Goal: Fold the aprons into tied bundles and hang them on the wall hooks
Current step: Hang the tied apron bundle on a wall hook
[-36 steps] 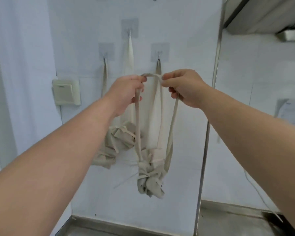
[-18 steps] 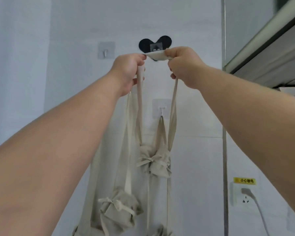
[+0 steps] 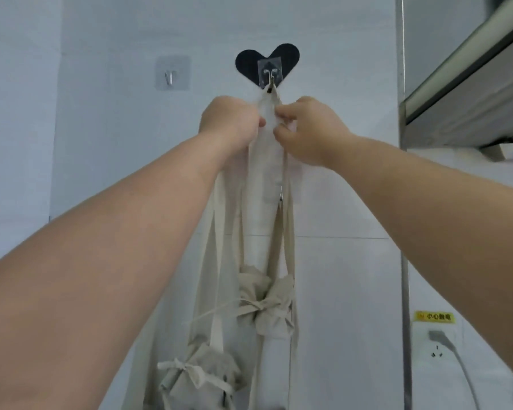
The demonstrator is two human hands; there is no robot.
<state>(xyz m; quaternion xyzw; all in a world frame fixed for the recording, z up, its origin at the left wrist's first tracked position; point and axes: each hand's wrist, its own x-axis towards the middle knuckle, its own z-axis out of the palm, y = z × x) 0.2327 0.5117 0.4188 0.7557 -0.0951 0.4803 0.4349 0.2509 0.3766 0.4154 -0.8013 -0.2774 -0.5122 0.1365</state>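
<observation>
Apron loop now sits over the heart-backed hook, not stretched before it as half a second ago; our left hand and right hand pinch its straps just beneath. Its tied bundle hangs against the white wall. A bare hook sits left; a steel hood crowds the right.

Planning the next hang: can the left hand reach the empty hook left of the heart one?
Probably yes: the empty hook sits up-left of the left hand, bare wall between, though that hand grips the strap.
</observation>
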